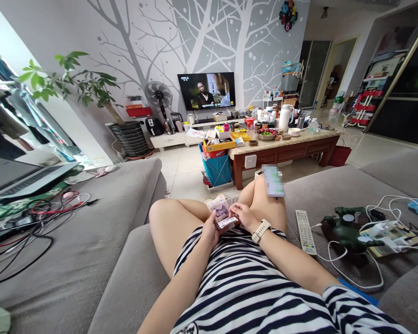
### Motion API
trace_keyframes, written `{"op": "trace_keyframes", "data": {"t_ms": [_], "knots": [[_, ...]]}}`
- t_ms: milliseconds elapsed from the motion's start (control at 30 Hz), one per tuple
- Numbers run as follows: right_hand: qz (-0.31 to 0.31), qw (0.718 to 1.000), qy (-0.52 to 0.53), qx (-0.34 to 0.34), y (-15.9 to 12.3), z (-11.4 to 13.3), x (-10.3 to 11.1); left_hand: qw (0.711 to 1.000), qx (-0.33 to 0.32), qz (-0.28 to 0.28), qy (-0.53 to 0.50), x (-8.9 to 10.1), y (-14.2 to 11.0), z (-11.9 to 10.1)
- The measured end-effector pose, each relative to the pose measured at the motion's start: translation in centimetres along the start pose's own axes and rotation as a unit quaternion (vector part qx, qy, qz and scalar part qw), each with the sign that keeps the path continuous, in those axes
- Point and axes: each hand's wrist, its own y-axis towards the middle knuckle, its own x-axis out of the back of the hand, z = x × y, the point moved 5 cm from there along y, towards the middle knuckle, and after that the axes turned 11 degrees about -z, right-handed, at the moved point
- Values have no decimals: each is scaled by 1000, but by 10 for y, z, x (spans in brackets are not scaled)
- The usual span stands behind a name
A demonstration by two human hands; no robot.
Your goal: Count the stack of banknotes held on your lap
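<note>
In my lap my left hand [211, 230] is closed around the near side of a small pale pink packet or case [218, 207] with a purple picture on it. A whitish, shiny strip [227, 223], perhaps a flap or part of the same packet, lies between my two hands. My right hand [242, 214], below a cream wristwatch [261, 231], has its fingers pinched together at the strip's right end. What exactly those fingertips grip is too small to make out. A blurred-out phone [273, 181] rests on my right thigh.
To my right on the grey sofa [316, 185] are a remote control [305, 233], a dark green figure [348, 232] and white cables. A laptop [17, 181] and tangled cables [31, 222] lie at left. Ahead stands a crowded coffee table [282, 155] beside a blue bin [217, 170].
</note>
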Motion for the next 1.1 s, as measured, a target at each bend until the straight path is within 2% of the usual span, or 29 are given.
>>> {"op": "trace_keyframes", "data": {"t_ms": [133, 400, 633, 933, 1100], "knots": [[-12, 999, -27, 19, 2, -2, 3, 1000, -4, 2, 6, -2, -2, 0], [-81, 994, -50, 51, 5, -1, 10, 998, -40, -32, 30, 5, 3, -1], [-56, 997, -36, 46, 8, -5, 8, 998, -41, -14, 36, 3, 4, 1], [-63, 996, -47, 40, 11, -9, 11, 999, -41, -15, 30, 3, 3, 1], [-58, 996, -44, 42, 9, -8, 11, 1000, -16, -7, 9, -2, -2, 0]]}}
